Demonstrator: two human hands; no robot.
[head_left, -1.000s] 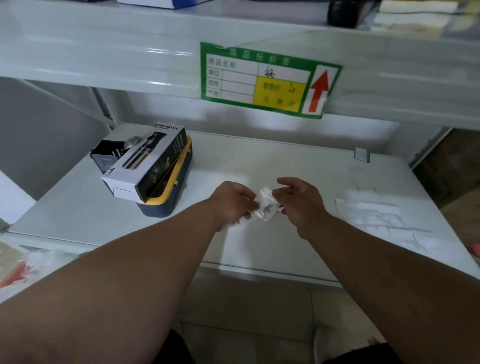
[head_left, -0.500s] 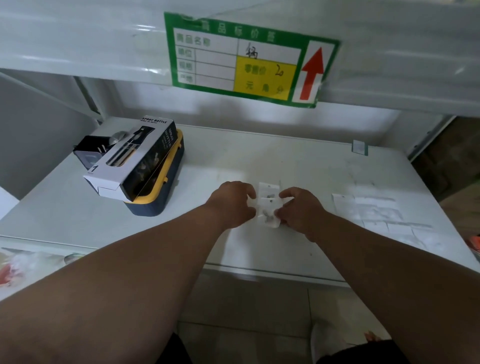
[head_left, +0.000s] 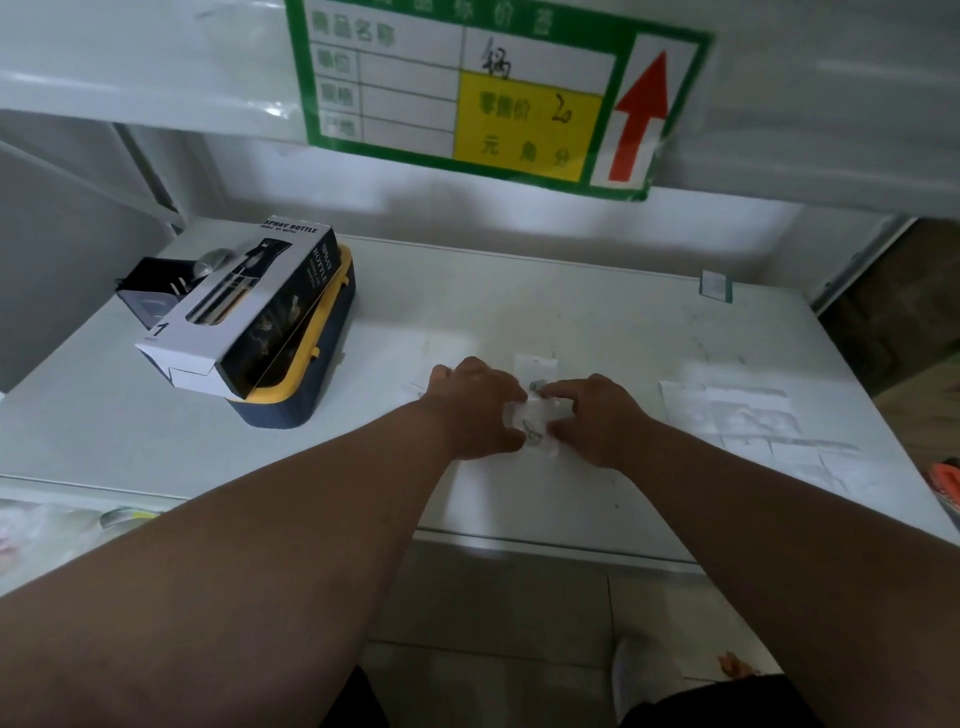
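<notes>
Small clear plastic packets (head_left: 536, 410) with little metal parts inside lie on the white shelf (head_left: 519, 322), between my two hands. My left hand (head_left: 475, 408) grips the packets' left edge with curled fingers. My right hand (head_left: 597, 415) pinches their right edge. One packet's top end sticks out flat on the shelf beyond my fingers. How many packets there are is hidden by my hands.
A spray bottle box (head_left: 244, 317) lies on a navy and yellow case (head_left: 311, 379) at the shelf's left, with a black holder (head_left: 150, 286) behind it. Paper labels (head_left: 748, 415) are stuck at the right. A green price tag (head_left: 498, 98) hangs on the shelf above.
My hands have lowered the packets from mid-air onto the shelf surface and moved slightly forward. The view has tilted down and closer to the shelf.
</notes>
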